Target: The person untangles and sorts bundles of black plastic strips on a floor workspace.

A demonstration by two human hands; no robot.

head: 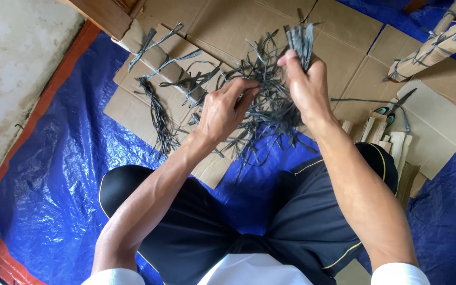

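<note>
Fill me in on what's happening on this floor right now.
A person sits on a blue tarp laid with flattened cardboard. The right hand grips a bunch of dark grey strips by their upper ends, while the left hand picks at the loose tangle hanging below. More strips lie on the cardboard to the left. Scissors and short pale wooden pieces lie to the right.

- The floor is covered by a blue tarp (59, 174) with an orange edge at 9 o'clock.
- Flattened cardboard sheets (344, 58) lie on the tarp toward 12 o'clock.
- Loose dark strips (159, 119) lie on the cardboard at 11 o'clock.
- Scissors (394, 108) and a stack of pale wooden pieces (386, 140) rest at 3 o'clock.
</note>
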